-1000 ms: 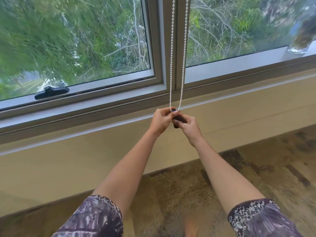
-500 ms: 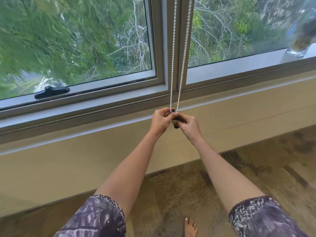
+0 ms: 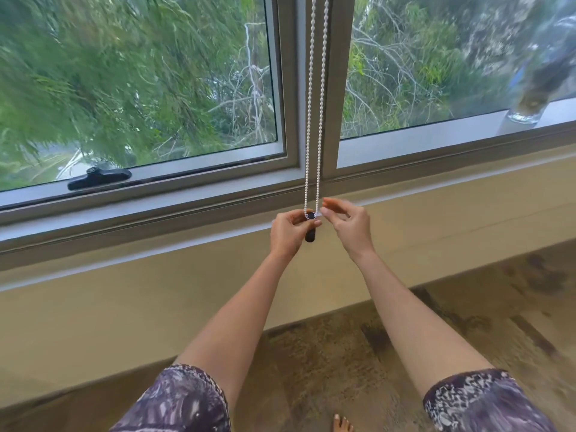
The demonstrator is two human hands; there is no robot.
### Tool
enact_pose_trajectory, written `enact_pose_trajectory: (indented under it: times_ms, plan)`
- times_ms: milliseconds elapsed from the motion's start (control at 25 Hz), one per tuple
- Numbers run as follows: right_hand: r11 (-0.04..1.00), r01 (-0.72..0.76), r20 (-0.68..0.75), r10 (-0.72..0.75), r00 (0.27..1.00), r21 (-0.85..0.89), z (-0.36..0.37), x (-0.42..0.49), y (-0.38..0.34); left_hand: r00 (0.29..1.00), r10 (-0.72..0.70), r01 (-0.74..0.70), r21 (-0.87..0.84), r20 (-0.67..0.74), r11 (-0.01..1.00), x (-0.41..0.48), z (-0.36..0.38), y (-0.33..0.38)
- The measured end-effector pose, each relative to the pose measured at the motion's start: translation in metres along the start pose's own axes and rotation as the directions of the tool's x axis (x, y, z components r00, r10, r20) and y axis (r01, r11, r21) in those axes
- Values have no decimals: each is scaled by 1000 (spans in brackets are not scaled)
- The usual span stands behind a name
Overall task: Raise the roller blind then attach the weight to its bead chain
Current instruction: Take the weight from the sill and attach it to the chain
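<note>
the bead chain [image 3: 313,120] hangs as a narrow white loop in front of the grey window frame post [image 3: 330,88], its two strands running straight down from the top edge and meeting at the loop's bottom, just in front of the sill. the dark weight [image 3: 310,235] sits at that bottom bend, its long axis upright, lower end pointing at the floor, upper end at the beads. the left hand [image 3: 288,233] has its fingers closed around the weight, thumb and forefinger pinched at its top where the chain crosses. the right hand [image 3: 350,226] is just right of the chain with fingers spread loose and holding nothing, fingertips near the right strand. below the hands there is free room down to the floor [image 3: 343,353]; a glass vase [image 3: 530,110] stands far right on the sill, well apart.
</note>
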State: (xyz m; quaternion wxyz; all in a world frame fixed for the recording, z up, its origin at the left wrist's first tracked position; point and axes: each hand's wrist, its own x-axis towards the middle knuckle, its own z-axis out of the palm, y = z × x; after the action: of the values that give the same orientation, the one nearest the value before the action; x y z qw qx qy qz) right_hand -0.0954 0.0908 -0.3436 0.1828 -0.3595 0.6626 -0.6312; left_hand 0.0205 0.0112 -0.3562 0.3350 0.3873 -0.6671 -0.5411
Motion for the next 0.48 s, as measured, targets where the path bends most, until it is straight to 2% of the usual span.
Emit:
enact_pose_trajectory:
  times_ms: [80, 200, 280, 400, 480]
  plan:
    - [996, 85, -69, -86, 994, -20, 2, 6, -19, 999, -27, 29, 45, -32, 999, -3, 0, 0]
    - [962, 251, -227, -269, 936, -103, 8, 11, -46, 995, -28, 37, 107, -92, 994, -7, 0, 3]
    - [954, 283, -225, -299, 928, -99, 13, 14, -58, 994, -30, 44, 141, -105, 989, -10, 0, 4]
    - [968, 252, -141, -250, 958, 1, 18, 20, -75, 994, -17, 39, 210, -105, 977, -12, -1, 7]
    - [960, 279, -119, -277, 954, -1, 22, 27, -88, 995, -2, 26, 236, -100, 971, -13, -3, 9]
